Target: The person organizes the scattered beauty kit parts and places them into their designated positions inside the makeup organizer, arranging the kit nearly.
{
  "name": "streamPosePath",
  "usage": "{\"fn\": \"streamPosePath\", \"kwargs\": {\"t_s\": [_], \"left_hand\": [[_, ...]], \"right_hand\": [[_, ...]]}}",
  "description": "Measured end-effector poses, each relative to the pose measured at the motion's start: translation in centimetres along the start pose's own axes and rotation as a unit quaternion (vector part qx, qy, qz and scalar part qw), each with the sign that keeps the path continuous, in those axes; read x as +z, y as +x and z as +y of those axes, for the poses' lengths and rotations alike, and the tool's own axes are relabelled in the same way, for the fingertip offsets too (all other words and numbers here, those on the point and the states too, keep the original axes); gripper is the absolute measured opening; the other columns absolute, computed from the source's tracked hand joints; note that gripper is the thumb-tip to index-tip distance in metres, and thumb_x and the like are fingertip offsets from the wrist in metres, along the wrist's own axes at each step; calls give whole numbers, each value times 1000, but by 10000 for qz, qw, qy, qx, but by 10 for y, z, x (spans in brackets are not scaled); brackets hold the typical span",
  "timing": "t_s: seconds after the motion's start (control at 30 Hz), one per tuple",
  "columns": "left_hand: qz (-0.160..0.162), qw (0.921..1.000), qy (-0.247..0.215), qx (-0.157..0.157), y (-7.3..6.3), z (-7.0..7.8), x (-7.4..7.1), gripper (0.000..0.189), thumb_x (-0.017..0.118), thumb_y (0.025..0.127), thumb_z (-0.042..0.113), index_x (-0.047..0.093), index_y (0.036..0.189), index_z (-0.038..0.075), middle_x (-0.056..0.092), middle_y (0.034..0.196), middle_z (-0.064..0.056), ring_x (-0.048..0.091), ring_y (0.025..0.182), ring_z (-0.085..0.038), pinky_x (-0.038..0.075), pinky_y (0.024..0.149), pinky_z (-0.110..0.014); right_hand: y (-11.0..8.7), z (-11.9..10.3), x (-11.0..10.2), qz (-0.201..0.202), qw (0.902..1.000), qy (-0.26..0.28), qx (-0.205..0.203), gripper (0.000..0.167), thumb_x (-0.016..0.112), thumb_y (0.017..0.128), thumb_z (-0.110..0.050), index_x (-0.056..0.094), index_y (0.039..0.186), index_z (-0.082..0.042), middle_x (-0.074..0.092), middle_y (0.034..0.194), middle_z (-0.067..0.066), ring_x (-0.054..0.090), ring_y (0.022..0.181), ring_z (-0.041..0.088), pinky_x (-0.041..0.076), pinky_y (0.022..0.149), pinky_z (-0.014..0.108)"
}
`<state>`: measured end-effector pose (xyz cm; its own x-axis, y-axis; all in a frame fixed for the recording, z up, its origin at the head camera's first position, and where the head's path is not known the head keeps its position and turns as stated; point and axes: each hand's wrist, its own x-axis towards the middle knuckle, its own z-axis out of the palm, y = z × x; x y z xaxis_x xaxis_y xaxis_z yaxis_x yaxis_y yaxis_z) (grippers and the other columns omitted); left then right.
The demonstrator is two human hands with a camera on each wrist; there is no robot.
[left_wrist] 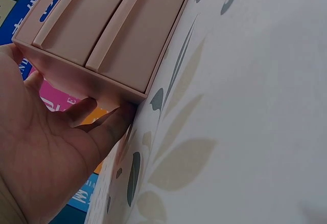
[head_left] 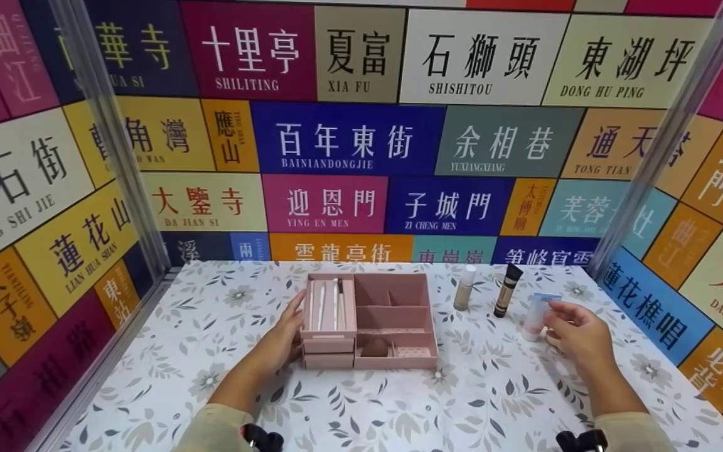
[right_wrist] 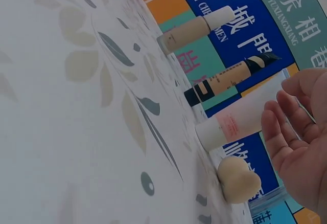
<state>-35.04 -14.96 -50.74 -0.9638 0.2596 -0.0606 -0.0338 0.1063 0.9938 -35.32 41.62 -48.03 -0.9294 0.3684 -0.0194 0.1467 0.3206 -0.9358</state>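
Note:
My left hand (head_left: 283, 333) rests against the left side of a pink desktop organizer (head_left: 421, 359), its fingers on the side wall in the left wrist view. At the right, my right hand (head_left: 578, 333) has its fingertips at the upper end of a pale squeeze tube (head_left: 536, 320) with pink print, apparently pinching it. The tube stands upright on its cap. In the right wrist view the other fingers (right_wrist: 273, 137) curl loosely beside it. A pale, rounded, two-lobed thing (right_wrist: 239, 179) sits close to the tube.
A white-capped bottle (head_left: 463, 289) and a black-capped beige tube (head_left: 508, 290) stand between the organizer and my right hand. White pens or brushes (head_left: 335, 304) fill the organizer's top left section; a brown rounded thing (head_left: 374, 347) lies in a front compartment. Printed walls surround the floral tabletop (head_left: 386, 408).

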Motion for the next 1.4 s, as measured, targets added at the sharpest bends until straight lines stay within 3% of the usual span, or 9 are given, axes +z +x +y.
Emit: {"fn": "streamPosePath", "kwargs": {"t_s": [0.37, 0.7, 0.87, 1.03, 1.23, 1.4], "left_hand": [[38, 10000, 19, -57, 1, -1, -1, 57, 34, 114, 51, 15, 167, 55, 26, 177, -16, 48, 153, -41, 42, 124, -58], [15, 10000, -44, -76, 1, 0, 0, 58, 34, 114, 50, 15, 168, 54, 24, 178, -14, 45, 155, -41, 39, 126, -59], [22, 10000, 51, -37, 0, -1, -1, 57, 34, 114, 52, 15, 167, 55, 26, 178, -15, 46, 154, -41, 38, 127, -59], [5, 10000, 50, -17, 0, -2, -1, 57, 34, 113, 55, 15, 167, 57, 27, 177, -15, 47, 154, -40, 39, 126, -59], [-111, 9999, -40, 103, 0, -4, -2, 59, 32, 114, 52, 12, 169, 51, 30, 175, -20, 50, 151, -41, 42, 124, -59], [-145, 9998, -84, 139, 1, -5, -2, 59, 32, 114, 53, 11, 170, 50, 33, 173, -21, 52, 149, -41, 44, 122, -58]], "right_hand": [[14, 19, -30, 352, 9993, -68, 119, 38, 73, 102, -39, 67, 135, -21, 67, 99, -24, 65, 95, -1, 61, 84, 18], [21, 39, -42, 425, 9965, -282, 664, 47, 75, 99, -45, 66, 141, -25, 64, 105, -21, 64, 105, 10, 61, 83, 22], [24, 47, -45, 250, 9959, -328, 802, 65, 78, 96, -44, 58, 152, -18, 66, 126, -9, 62, 109, 9, 59, 83, 21], [27, 51, -45, -33, 9894, -198, 1437, 78, 83, 92, -46, 50, 159, -23, 54, 155, 6, 56, 126, 22, 49, 91, 32], [29, 53, -44, -133, 9869, -357, 1569, 75, 80, 93, -49, 52, 157, -21, 49, 161, 11, 53, 131, 28, 45, 95, 38], [29, 51, -44, -216, 9857, -467, 1607, 75, 79, 93, -54, 55, 155, -20, 56, 156, 11, 52, 132, 29, 45, 95, 39]]}}
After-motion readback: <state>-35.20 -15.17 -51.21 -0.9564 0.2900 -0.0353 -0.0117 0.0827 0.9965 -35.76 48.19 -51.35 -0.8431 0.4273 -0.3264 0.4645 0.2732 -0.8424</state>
